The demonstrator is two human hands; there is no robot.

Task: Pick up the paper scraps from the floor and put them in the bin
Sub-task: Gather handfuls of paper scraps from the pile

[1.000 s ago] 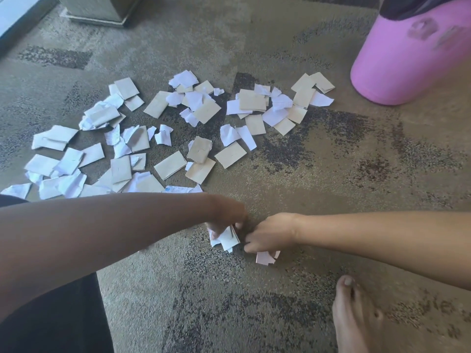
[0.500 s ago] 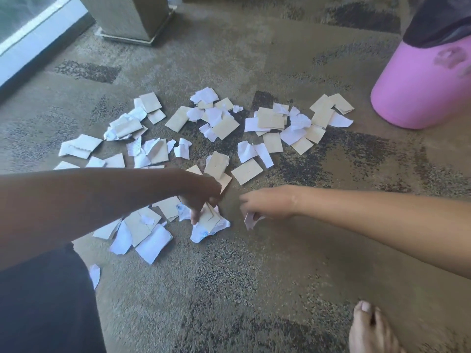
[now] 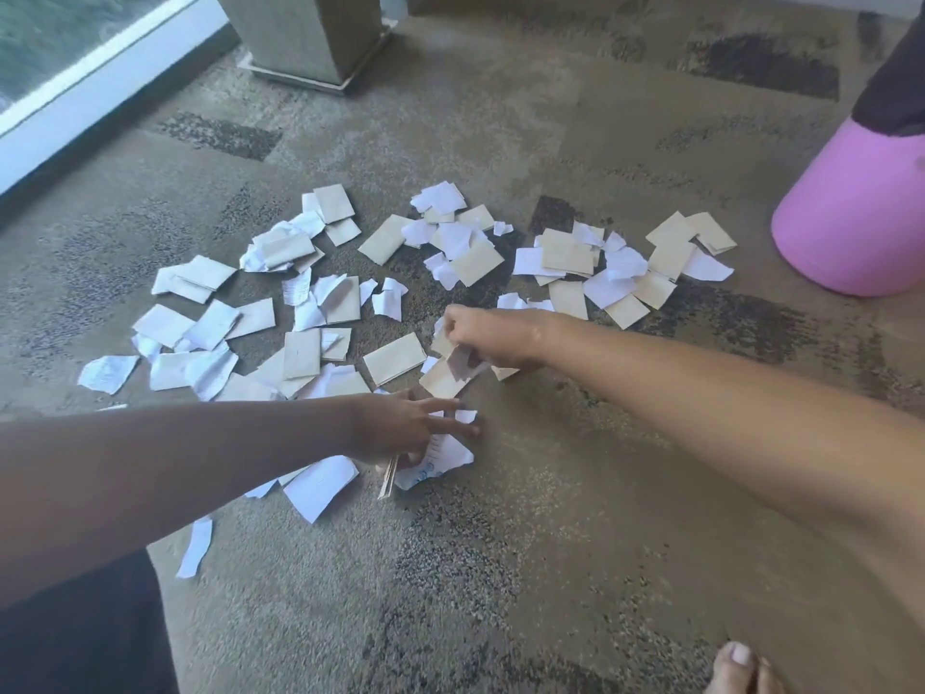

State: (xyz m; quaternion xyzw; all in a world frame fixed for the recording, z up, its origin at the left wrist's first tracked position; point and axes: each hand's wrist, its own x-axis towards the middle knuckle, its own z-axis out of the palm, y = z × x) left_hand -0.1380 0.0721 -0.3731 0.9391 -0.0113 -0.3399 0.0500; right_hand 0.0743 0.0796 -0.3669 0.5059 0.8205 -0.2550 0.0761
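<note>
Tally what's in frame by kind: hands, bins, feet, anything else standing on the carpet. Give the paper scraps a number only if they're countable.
Hands: 2, left hand and right hand, each gripping scraps
Bins: 1, pink bin
Feet: 1, bare foot
Planters: 1, stone planter
Paper scraps: overlapping, too many to count
Total counted: 5

Scattered paper scraps (image 3: pixel 395 360) near pink bin (image 3: pixel 851 217)

Paper scraps (image 3: pixel 395 358), matt, some white and crumpled, some tan and smooth, lie on rough, mottled carpet (image 3: pixel 575 518); the pink bin (image 3: pixel 851 232) looks smooth plastic.
</note>
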